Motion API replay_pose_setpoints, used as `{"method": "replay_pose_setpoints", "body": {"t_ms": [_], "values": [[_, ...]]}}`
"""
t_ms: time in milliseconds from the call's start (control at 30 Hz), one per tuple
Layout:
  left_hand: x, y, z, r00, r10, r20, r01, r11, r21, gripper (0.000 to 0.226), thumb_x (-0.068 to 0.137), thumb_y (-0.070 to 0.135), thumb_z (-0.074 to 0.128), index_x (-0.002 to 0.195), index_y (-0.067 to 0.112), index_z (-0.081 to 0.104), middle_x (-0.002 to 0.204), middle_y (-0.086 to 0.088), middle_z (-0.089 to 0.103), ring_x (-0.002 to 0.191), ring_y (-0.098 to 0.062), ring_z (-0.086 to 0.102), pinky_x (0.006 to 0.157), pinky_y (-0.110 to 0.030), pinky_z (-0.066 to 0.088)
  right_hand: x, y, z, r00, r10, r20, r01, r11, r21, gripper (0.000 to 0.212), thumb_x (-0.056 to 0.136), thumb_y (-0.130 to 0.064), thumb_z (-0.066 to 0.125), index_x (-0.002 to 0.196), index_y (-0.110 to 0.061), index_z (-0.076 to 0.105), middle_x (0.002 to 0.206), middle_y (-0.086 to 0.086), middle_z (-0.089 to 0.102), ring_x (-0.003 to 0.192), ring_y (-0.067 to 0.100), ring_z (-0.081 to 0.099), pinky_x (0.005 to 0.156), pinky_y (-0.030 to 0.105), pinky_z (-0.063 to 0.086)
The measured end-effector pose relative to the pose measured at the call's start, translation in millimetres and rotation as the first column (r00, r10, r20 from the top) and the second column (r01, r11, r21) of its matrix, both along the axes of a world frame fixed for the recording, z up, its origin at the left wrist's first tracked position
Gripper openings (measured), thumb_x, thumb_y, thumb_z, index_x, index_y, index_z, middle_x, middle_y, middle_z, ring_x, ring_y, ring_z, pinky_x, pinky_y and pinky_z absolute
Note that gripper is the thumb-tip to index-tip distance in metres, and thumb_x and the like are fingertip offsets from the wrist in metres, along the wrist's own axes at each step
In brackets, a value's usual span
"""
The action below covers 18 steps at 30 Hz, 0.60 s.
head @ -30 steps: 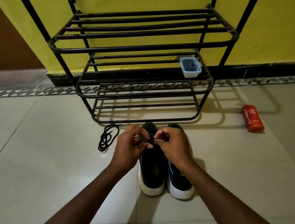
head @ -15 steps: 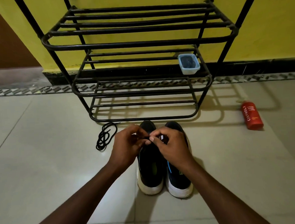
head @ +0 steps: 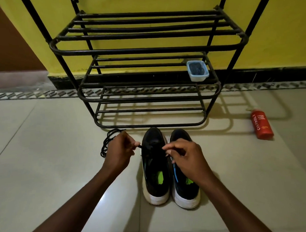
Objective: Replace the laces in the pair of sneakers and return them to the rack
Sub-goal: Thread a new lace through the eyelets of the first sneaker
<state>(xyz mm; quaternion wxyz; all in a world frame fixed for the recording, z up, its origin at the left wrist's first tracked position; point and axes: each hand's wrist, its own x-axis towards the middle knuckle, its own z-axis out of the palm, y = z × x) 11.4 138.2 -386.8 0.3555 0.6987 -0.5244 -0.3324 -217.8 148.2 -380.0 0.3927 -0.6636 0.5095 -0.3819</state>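
Observation:
Two black sneakers with white soles stand side by side on the floor, toes toward the rack: the left sneaker (head: 155,170) and the right sneaker (head: 184,190). My left hand (head: 119,151) pinches one end of the black lace (head: 151,147) on the left sneaker, drawn out to the left. My right hand (head: 184,155) pinches the other end over the gap between the shoes. A loose black lace (head: 107,141) lies coiled on the floor, partly hidden behind my left hand.
The black metal shoe rack (head: 145,49) stands against the yellow wall just beyond the sneakers. A small clear tub (head: 197,71) with dark contents sits on its middle shelf at the right. A red bottle (head: 261,124) lies on the tiles to the right.
My hands have moved apart, from touching over the left sneaker's front to pulling the lace ends out to either side. The view has shifted slightly.

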Motion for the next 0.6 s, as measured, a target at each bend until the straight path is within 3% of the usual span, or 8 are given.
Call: {"method": "replay_pose_setpoints", "body": {"t_ms": [100, 233, 367, 500, 600], "values": [[-9.9, -0.3, 3.9, 0.95, 0.044, -0.31, -0.021, 0.997, 0.078, 0.018, 0.095, 0.013, 0.069, 0.084, 0.002, 0.059, 0.061, -0.004, 0.07, 0.052, -0.014, 0.066, 0.049, -0.027, 0.048, 2.6, 5.4, 6.6, 0.996, 0.087, -0.004, -0.087, 0.996, -0.026, 0.022, 0.085, 0.002, 0.073, 0.096, -0.015, 0.081, 0.091, -0.005, 0.071, 0.082, 0.008, 0.07, 0.074, 0.021, 0.056], [-27.8, -2.0, 11.7, 0.765, 0.028, -0.644, 0.05, 0.993, 0.103, 0.016, 0.098, 0.016, 0.065, 0.092, 0.002, 0.061, 0.086, -0.018, 0.076, 0.074, -0.026, 0.075, 0.061, -0.027, 0.057, 12.0, 4.8, 24.4, 0.968, 0.235, -0.086, -0.247, 0.953, -0.175, 0.021, 0.078, 0.006, 0.078, 0.092, -0.009, 0.081, 0.094, 0.0, 0.071, 0.092, 0.007, 0.068, 0.085, 0.023, 0.056], [-39.1, -2.2, 13.7, 0.786, -0.027, -0.618, 0.111, 0.989, 0.098, 0.022, 0.1, 0.027, 0.061, 0.087, 0.009, 0.057, 0.074, -0.004, 0.072, 0.071, -0.015, 0.07, 0.062, -0.021, 0.054, 20.5, -4.7, 37.5, 0.957, 0.232, -0.176, -0.278, 0.905, -0.322, 0.025, 0.08, 0.015, 0.068, 0.091, -0.003, 0.08, 0.095, 0.008, 0.07, 0.088, 0.017, 0.069, 0.08, 0.029, 0.059], [-42.3, 2.6, 16.2, 0.788, -0.107, -0.607, 0.198, 0.976, 0.085, 0.02, 0.106, 0.023, 0.051, 0.09, 0.01, 0.054, 0.073, -0.005, 0.071, 0.07, -0.013, 0.069, 0.06, -0.017, 0.052, 20.4, -13.7, 38.4, 0.964, 0.09, -0.249, -0.181, 0.911, -0.37, 0.026, 0.081, 0.012, 0.067, 0.098, -0.004, 0.078, 0.096, 0.008, 0.067, 0.083, 0.018, 0.066, 0.075, 0.02, 0.054], [-45.5, 5.1, 19.8, 0.818, -0.172, -0.55, 0.251, 0.965, 0.07, 0.026, 0.107, 0.028, 0.047, 0.086, 0.014, 0.054, 0.068, 0.001, 0.065, 0.065, -0.007, 0.062, 0.057, -0.011, 0.047, 21.4, -16.1, 31.4, 0.969, 0.014, -0.245, -0.108, 0.922, -0.372, 0.024, 0.086, 0.01, 0.062, 0.098, -0.006, 0.077, 0.095, 0.007, 0.066, 0.084, 0.016, 0.064, 0.075, 0.025, 0.054]]}}
